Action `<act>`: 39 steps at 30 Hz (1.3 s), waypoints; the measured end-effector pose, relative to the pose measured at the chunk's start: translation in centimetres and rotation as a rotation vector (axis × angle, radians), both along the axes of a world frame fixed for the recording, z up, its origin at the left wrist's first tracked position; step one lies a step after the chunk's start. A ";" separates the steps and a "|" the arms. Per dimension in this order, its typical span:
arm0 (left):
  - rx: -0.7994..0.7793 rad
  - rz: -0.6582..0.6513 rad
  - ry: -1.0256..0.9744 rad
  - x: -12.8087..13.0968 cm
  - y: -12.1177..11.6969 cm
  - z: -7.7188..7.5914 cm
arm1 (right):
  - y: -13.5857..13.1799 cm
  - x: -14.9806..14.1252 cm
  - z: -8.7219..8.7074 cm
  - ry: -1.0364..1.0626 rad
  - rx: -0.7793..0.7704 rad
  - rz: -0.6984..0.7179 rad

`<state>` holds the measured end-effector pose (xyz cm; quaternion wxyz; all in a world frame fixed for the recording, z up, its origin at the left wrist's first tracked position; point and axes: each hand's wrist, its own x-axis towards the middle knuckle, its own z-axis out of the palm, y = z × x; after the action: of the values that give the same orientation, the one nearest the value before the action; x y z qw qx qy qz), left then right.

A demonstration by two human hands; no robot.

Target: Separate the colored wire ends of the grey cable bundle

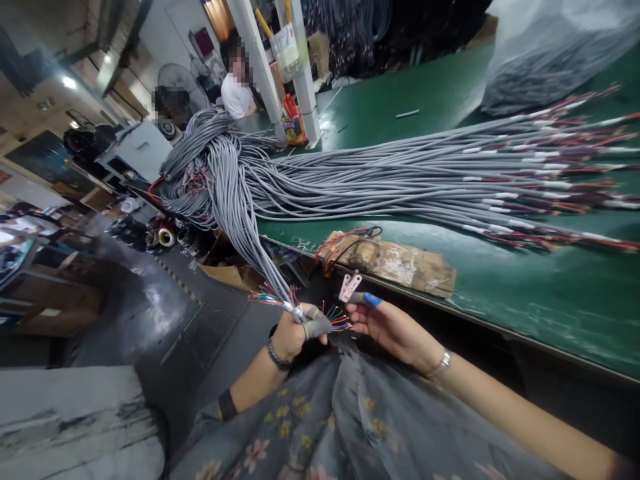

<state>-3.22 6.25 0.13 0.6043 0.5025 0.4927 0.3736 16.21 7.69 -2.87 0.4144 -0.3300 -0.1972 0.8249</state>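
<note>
My left hand (pixel 296 331) is closed round the end of a grey cable (pixel 280 293) whose stripped coloured wires (pixel 338 319) fan out past a grey finger cot. That cable runs up into a big bundle of grey cables (pixel 350 173) lying across the green table (pixel 525 293) and drooping over its left edge. My right hand (pixel 390 325), with a blue-taped fingertip, pinches a small pink tool (pixel 349 287) just right of the wire ends. Both hands hover above my lap, in front of the table's edge.
A brown cardboard piece (pixel 400 263) with red and black leads lies at the table's near edge. A plastic-wrapped heap (pixel 545 60) sits at the far right. A person in white (pixel 237 93) works beyond a white post (pixel 260 67). Boxes and clutter cover the floor at left (pixel 165 233).
</note>
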 end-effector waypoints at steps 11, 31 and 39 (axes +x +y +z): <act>-0.044 -0.057 -0.051 2.8 1.7 1.0 | 2.0 -1.7 2.0 -0.127 0.154 -0.095; -0.068 -0.132 0.022 2.2 1.2 1.6 | 1.4 -2.0 2.5 -0.112 0.096 -0.086; 0.099 0.053 0.100 2.5 -0.7 1.9 | 1.2 -1.9 2.5 -0.134 0.167 -0.120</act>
<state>-0.69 5.50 2.07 0.5431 0.5368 0.5163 0.3876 14.33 8.92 -0.39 0.4752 -0.3598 -0.2725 0.7553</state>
